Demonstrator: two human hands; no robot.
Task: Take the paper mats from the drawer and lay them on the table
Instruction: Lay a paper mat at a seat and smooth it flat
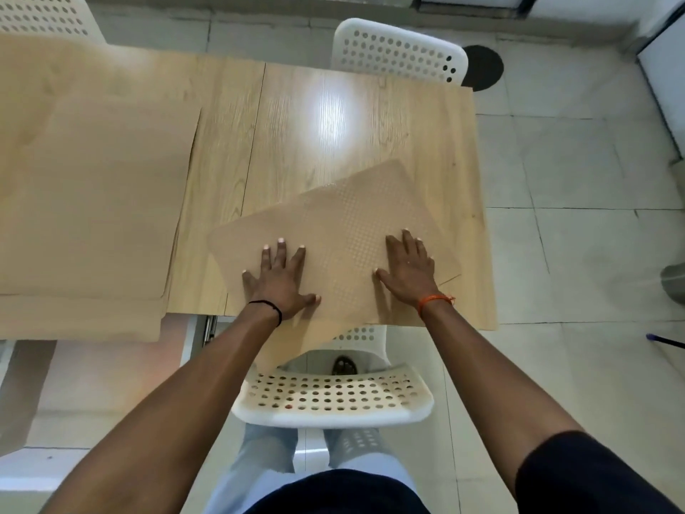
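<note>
Head view. Paper mat (344, 231) lies on the near right part of the wooden table (296, 116), turned askew to the table edge; its near corner overhangs the edge above a white perforated chair (333, 398). Both hands are flat on the mat. Left hand (280, 280): fingers straight and spread, palm down on the mat's near left part. Right hand (409, 268): fingers straight, palm down on the near right part. Neither hand curls round anything.

Mat: thin tan sheet, rounded corners, with a grid of small embossed dots across its middle. Table: pale wood grain, a seam running front to back. A stack of larger tan sheets (92, 202) covers the table's left part, well apart from the mat. Second perforated chair (400, 51) at the far edge. Tiled floor (574, 217).
</note>
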